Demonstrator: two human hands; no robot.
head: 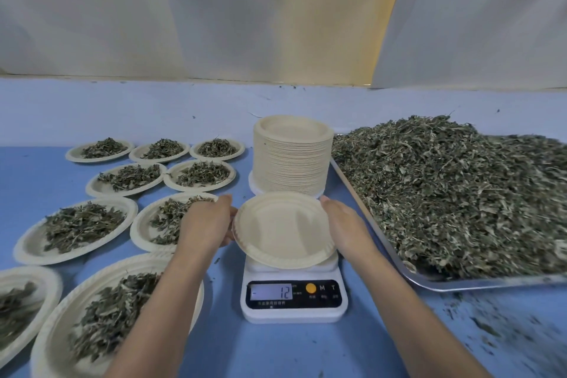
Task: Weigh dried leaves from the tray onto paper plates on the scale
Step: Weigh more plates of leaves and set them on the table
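Blue tabletop (276, 353) w/ scale (294, 301) at lower centre, readout -12. Grips empty paper plate (283, 228) by opposite rims, L hand (208, 224) & R hand (343, 224) fingers curled on edge, tilted just over pan, prob. to seat it level; contact unclear. Has tray (491, 282) of dried leaves (445, 193) at right, filled plates (30, 242) at left, spare stack (293, 159) behind scale, likely for short reach.

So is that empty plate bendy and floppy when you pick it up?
Probably light: the empty plate looks thin, like the many packed in the stack. Likely stiff enough, not floppy: held tilted between the left hand and right hand at its edges, it keeps its round shape. The ridged rim probably helps.
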